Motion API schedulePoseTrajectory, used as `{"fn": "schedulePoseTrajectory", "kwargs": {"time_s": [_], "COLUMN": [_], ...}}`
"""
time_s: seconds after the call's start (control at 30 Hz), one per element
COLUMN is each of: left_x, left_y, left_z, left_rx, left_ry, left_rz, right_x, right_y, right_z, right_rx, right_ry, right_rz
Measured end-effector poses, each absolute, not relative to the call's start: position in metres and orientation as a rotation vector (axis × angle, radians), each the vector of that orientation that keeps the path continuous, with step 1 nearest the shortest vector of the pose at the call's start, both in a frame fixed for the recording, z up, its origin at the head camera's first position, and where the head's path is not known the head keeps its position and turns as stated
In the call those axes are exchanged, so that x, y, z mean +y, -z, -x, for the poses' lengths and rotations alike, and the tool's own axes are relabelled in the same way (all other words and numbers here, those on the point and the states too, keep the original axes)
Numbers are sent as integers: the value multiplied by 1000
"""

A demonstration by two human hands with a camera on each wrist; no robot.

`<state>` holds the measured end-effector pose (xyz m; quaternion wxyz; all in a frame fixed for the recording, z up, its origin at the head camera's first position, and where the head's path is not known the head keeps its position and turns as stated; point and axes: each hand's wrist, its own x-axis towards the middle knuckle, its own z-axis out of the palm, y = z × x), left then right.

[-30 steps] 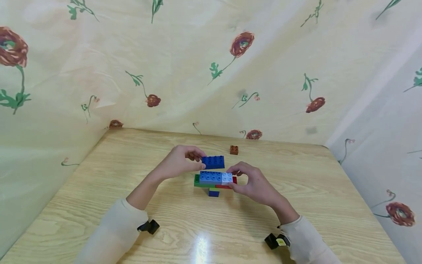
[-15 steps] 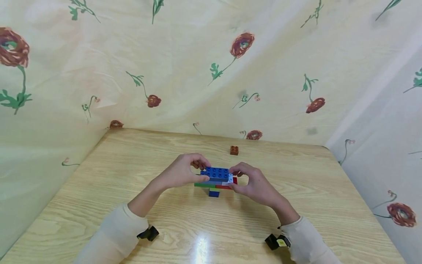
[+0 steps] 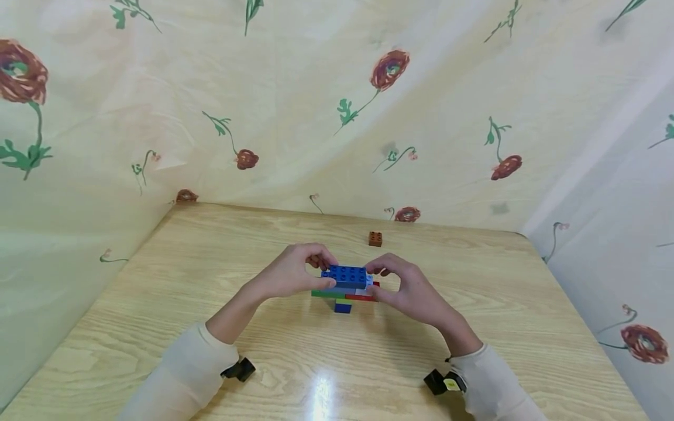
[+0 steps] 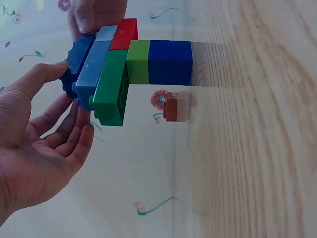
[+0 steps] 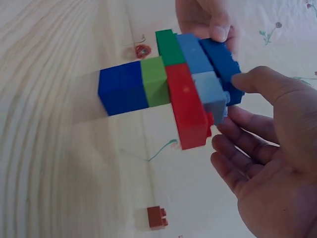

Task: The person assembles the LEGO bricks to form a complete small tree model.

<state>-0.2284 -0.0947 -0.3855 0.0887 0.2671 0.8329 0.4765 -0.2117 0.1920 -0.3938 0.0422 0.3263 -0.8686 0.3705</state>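
A dark blue brick (image 3: 348, 276) lies on top of a small brick structure, pinched at its left end by my left hand (image 3: 289, 273) and at its right end by my right hand (image 3: 408, 287). Under it sit a medium blue brick (image 4: 94, 67) and a pale blue brick (image 5: 209, 90), side by side. Below these come a green brick (image 4: 111, 91) and a red brick (image 5: 185, 104), over a lime green brick (image 4: 138, 62). A blue base brick (image 4: 171, 62) stands on the table. Whether the top brick is fully seated cannot be told.
A loose brown brick (image 3: 375, 238) stands on the wooden table (image 3: 253, 234) behind the structure. A flowered cloth (image 3: 295, 117) hangs behind and along both sides. Black wrist devices are strapped over both sleeves.
My left hand has moved the dark blue brick down and rightward, onto the medium blue and pale blue bricks. My right hand, earlier at the pale blue brick, now pinches the dark blue brick's end.
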Motion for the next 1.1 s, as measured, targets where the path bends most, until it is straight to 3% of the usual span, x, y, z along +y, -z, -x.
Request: {"fn": "schedulePoseTrajectory", "kwargs": {"time_s": [1.1], "left_x": [-96], "left_y": [384], "left_z": [223], "left_rx": [2533], "left_ry": [-1334], "left_rz": [-841], "right_x": [185], "right_y": [408], "right_z": [211], "right_rx": [-2554], "right_ry": [-1311], "right_rz": [-940]}}
